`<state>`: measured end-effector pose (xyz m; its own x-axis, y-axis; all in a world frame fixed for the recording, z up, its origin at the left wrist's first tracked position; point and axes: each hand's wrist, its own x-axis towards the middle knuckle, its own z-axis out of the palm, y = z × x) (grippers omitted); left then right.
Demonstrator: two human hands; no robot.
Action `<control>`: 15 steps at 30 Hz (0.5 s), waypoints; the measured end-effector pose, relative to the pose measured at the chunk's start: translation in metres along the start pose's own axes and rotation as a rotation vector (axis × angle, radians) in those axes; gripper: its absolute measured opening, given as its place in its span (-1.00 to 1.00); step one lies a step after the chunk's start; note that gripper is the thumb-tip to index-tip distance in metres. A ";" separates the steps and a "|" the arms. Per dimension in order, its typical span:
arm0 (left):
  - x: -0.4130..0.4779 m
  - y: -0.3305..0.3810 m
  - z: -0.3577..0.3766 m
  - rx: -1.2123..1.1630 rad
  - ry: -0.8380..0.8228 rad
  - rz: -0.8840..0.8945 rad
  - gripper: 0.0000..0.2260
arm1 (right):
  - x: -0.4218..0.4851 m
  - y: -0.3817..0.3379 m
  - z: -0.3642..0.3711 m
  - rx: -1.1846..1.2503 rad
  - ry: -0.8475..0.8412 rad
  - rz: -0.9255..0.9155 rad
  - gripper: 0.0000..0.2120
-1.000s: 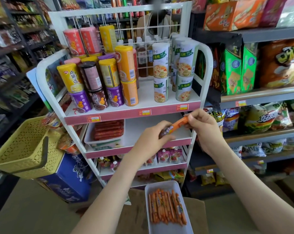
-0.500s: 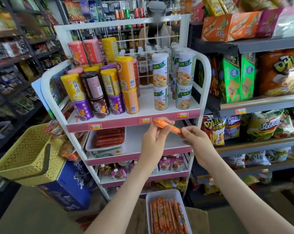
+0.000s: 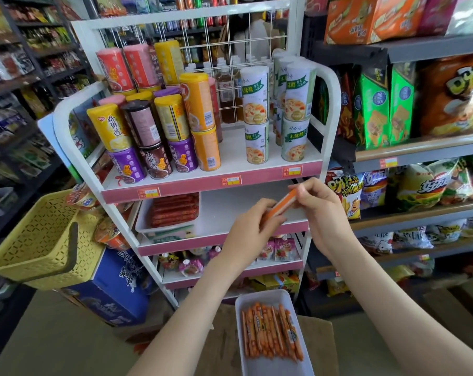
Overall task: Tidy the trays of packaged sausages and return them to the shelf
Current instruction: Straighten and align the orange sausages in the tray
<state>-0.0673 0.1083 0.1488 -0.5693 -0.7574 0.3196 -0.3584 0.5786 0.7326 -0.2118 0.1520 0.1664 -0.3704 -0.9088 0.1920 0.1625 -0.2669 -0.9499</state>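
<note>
Red-sausage tray (image 3: 159, 232) sits far left on the middle shelf (image 3: 243, 204). Left hand (image 3: 250, 229) and right hand (image 3: 320, 210) each pinch an end of one orange sausage stick (image 3: 284, 203), above the near tray (image 3: 262, 294) of like sticks. Likely light, slick-wrapped, slightly bendy; take sticks at the ends, tray by its long rims.

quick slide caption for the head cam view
Left hand and right hand hold an orange sausage stick before the white rack, with a white tray of matching sticks below.

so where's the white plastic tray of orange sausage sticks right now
The white plastic tray sits at the bottom centre of the head view, on a brown surface, in front of the white and pink rack.
</note>
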 end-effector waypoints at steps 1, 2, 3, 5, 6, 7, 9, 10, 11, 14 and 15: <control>-0.002 -0.003 -0.001 -0.038 -0.046 -0.044 -0.84 | 0.004 0.004 -0.006 0.090 0.057 0.052 -0.76; -0.005 -0.006 -0.002 -0.079 -0.070 -0.079 -0.83 | 0.007 0.009 -0.012 0.172 0.113 0.097 -0.75; -0.007 -0.009 -0.003 -0.130 -0.065 -0.108 -0.83 | 0.010 0.013 -0.018 0.232 0.161 0.140 -0.75; -0.012 -0.012 -0.004 -0.289 0.015 -0.173 -0.85 | 0.014 0.023 -0.027 0.307 0.224 0.224 -0.79; -0.013 -0.011 -0.005 -0.387 0.070 -0.203 -0.84 | 0.014 0.029 -0.029 0.332 0.241 0.260 -0.81; -0.014 -0.010 -0.004 -0.471 0.121 -0.219 -0.83 | 0.014 0.035 -0.030 0.353 0.251 0.295 -0.83; -0.014 -0.007 -0.001 -0.562 0.196 -0.213 -0.82 | 0.013 0.046 -0.028 0.362 0.246 0.363 -0.85; -0.014 -0.006 0.001 -0.577 0.220 -0.195 -0.82 | 0.012 0.049 -0.027 0.353 0.230 0.391 -0.85; -0.013 -0.005 0.003 -0.572 0.245 -0.169 -0.83 | 0.012 0.051 -0.026 0.337 0.213 0.412 -0.84; -0.012 -0.007 0.007 -0.509 0.317 -0.097 -0.86 | 0.009 0.059 -0.024 0.261 0.162 0.441 -0.82; -0.012 -0.009 0.008 -0.512 0.331 -0.093 -0.87 | 0.007 0.060 -0.024 0.241 0.148 0.443 -0.82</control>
<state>-0.0636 0.1146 0.1340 -0.2629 -0.8992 0.3498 0.0521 0.3488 0.9358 -0.2265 0.1369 0.1046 -0.3410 -0.9008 -0.2688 0.5320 0.0509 -0.8452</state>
